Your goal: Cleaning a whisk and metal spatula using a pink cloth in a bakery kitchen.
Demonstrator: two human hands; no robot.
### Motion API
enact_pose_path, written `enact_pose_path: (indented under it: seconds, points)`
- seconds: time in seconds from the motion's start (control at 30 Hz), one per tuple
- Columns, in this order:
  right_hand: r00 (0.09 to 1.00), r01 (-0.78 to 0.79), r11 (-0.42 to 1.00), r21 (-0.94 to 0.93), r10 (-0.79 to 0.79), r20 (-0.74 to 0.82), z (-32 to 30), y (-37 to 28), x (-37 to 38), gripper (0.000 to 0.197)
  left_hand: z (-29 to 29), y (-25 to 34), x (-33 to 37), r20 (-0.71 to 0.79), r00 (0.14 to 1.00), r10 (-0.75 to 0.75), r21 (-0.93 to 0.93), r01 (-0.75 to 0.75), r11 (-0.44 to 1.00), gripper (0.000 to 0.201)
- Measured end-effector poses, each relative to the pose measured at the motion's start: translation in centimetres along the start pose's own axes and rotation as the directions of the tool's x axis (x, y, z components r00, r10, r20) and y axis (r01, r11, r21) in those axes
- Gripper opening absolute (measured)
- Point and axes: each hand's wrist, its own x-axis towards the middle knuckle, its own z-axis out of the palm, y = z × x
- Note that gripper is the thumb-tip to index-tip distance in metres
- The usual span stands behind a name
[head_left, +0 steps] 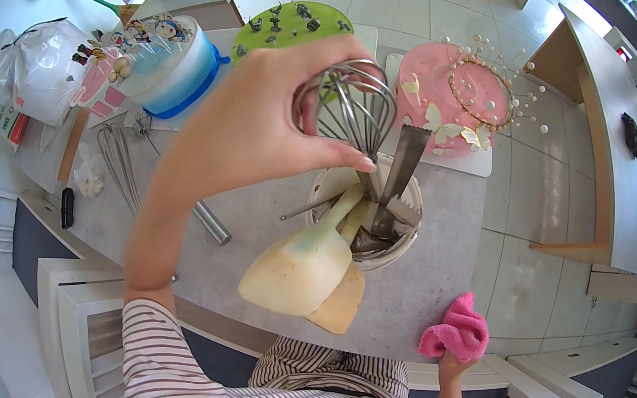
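The left hand [256,120], raised close to the camera, has its fingers and thumb closed around the wire head of a balloon whisk [348,111], whose handle end points down into the white tub [404,244] of utensils standing on the grey tabletop [452,214]. Two pale spatulas [306,269] lean out of the tub toward the person, and a flat metal scraper [402,167] stands upright in it just beside the whisk. The right hand [453,361] rests at the tabletop's near edge, closed on a pink cloth [458,333]. I judge the step to be handling the whisk at the tub; whether it is going in or coming out cannot be told. Either way, the next move calls for keeping the wires clear of the scraper and the spatula handles. A second whisk [120,164] lies on the tabletop to the left, well apart from the decorated cakes behind.
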Motion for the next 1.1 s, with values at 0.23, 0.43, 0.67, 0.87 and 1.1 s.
enact_pose_path:
  seconds: [0.23,0.43,0.67,0.87,1.1]
  points:
    - [1.000,0.001,0.999,0.049,0.000,-0.028,-0.1,-0.7,-0.1,0.018,2.1,-0.2,0.7,0.259,0.966,0.025,0.012,-0.029,1.000,0.057]
    - [0.995,0.006,0.997,0.077,0.002,-0.097,0.2,-0.7,-0.9,0.017,0.5,-1.3,-0.5,0.171,0.982,0.075,-0.284,-0.024,0.959,0.043]
    - [0.997,0.003,0.987,0.162,0.010,-0.077,-0.7,0.9,-1.6,0.018,-6.0,-10.1,-9.0,-0.263,0.884,-0.386,-0.050,0.387,0.921,0.040]
    - [0.979,0.019,1.000,-0.022,-0.023,-0.203,-0.1,1.6,-2.5,0.033,-3.1,-19.7,-20.9,-0.149,0.492,-0.858,-0.066,0.860,0.505,0.048]
    - [0.913,0.389,0.829,-0.402,-0.289,0.286,-0.7,-1.1,-2.7,0.043,1.1,-21.9,-28.0,-0.736,0.356,-0.576,0.273,0.935,0.229,0.052]
